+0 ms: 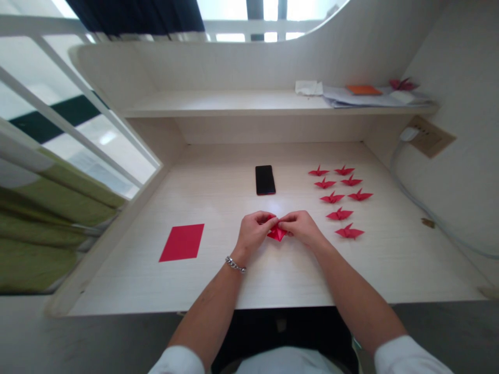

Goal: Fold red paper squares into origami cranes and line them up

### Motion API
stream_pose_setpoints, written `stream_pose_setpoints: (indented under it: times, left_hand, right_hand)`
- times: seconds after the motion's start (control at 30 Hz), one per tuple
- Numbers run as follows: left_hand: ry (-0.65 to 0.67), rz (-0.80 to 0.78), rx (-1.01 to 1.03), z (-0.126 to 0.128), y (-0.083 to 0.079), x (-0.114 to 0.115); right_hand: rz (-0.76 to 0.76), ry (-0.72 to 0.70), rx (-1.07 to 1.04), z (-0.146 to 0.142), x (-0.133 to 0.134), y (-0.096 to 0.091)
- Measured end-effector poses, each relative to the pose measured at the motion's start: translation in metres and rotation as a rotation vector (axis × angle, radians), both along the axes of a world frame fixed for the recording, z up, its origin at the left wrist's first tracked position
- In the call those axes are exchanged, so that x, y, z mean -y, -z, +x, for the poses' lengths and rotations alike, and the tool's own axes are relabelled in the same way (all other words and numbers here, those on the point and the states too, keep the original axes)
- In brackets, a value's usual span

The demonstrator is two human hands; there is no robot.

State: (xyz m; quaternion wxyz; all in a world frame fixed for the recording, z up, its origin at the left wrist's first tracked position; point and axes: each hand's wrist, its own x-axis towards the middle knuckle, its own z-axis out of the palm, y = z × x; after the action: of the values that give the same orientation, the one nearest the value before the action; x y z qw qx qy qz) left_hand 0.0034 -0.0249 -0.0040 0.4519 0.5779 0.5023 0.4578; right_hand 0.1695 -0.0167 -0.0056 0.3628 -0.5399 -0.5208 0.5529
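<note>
A person in white sleeves sits at a pale wooden desk (226,192), and I see 2 bare hands meeting near its middle, towards the front edge. Between them is a small piece of folded red paper (277,235), its pointed lower part showing beneath the fingers. The left hand (253,228) pinches it from the left with thumb and fingers; the right hand (302,227) grips it the same way from the right, the thumbs close together at its upper part. A silver chain bracelet (235,265) circles the left wrist.

Well to the left lies a flat red paper sheet (182,242) (smooth, 4-sided, apart from either hand). Beyond the hands, a black smartphone (265,180) lies with its dark screen up. To the right, 8 red origami cranes (332,198) stand in 2 loose columns, 5 in the nearer column and 3 in the farther, wings spread.

Above the back of the desk, a shelf (218,101) carries a white tissue, papers and an orange square (364,90). On the right wall, a white plug (408,134) sits in a socket, its cable trailing down.
</note>
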Motion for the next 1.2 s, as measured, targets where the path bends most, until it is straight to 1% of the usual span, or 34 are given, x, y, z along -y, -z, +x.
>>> stream_pose_setpoints:
  times: [0.3, 0.57, 0.7, 0.8, 0.9, 1.07, 1.13, 1.2]
  left_hand:
    - [-0.005, 0.012, 0.033, -0.002, -0.003, -0.002]
    - [-0.01, 0.042, 0.019, -0.004, -0.004, -0.002]
    - [0.002, 0.023, 0.047, -0.003, -0.004, -0.003]
    - [0.005, -0.01, 0.129, -0.002, -0.003, -0.005]
    - [0.014, -0.096, 0.268, -0.002, -0.002, -0.006]
    - [0.11, -0.275, 0.468, 0.001, 0.0, -0.004]
    - [0.112, -0.296, 0.511, 0.002, 0.002, -0.004]
    - [0.096, -0.276, 0.513, 0.003, 0.004, -0.005]
  right_hand:
    - [-0.012, -0.035, -0.016, 0.001, 0.001, 0.003]
    - [-0.025, -0.042, -0.004, 0.0, 0.003, -0.007]
    - [-0.037, -0.04, -0.014, -0.001, 0.002, -0.006]
    - [-0.039, -0.007, -0.047, 0.0, 0.001, -0.004]
    - [-0.033, 0.059, -0.101, 0.001, -0.001, -0.004]
    - [0.012, 0.134, -0.151, 0.003, -0.003, -0.005]
    - [0.027, 0.142, -0.15, 0.002, -0.003, -0.004]
    - [0.039, 0.14, -0.146, 0.002, -0.003, -0.003]
